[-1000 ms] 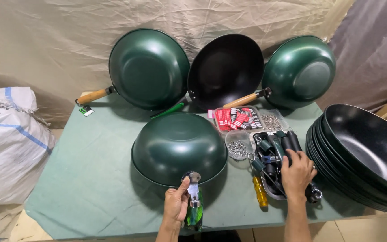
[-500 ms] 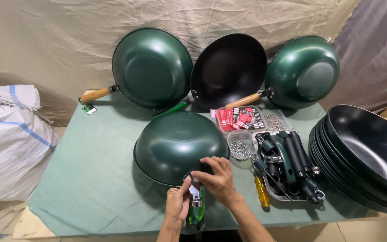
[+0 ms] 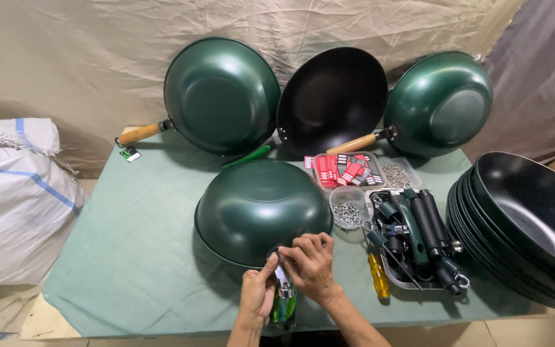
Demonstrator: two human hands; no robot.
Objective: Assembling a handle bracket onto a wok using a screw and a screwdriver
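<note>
- Head view: an upturned green wok lies bottom up on the green tablecloth, near the front edge of the table.
- A green handle with a metal bracket at its top end sits at the near rim of that wok, pointing toward the person.
- The left hand is wrapped around the green handle from the left, fingers curled together on it.
- The right hand rests over the bracket end, just where handle and wok rim meet; its fingers are bent and close together, pinching there. What small part they pinch, I cannot tell.
- Both hands touch each other at the handle's top end.
- Right of the wok stands a small clear tub of metal rings, and beside it a tray of loose black and green handles.
- A yellow-handled screwdriver lies at the tray's left edge.
- Behind the tub sits a clear box of red and black pieces.
- Three woks lean on the cloth backdrop at the table's back: a green one with a wooden handle, a black one, another green one.
- A stack of black woks stands at the right end.
- A white sack sits left of the table.
</note>
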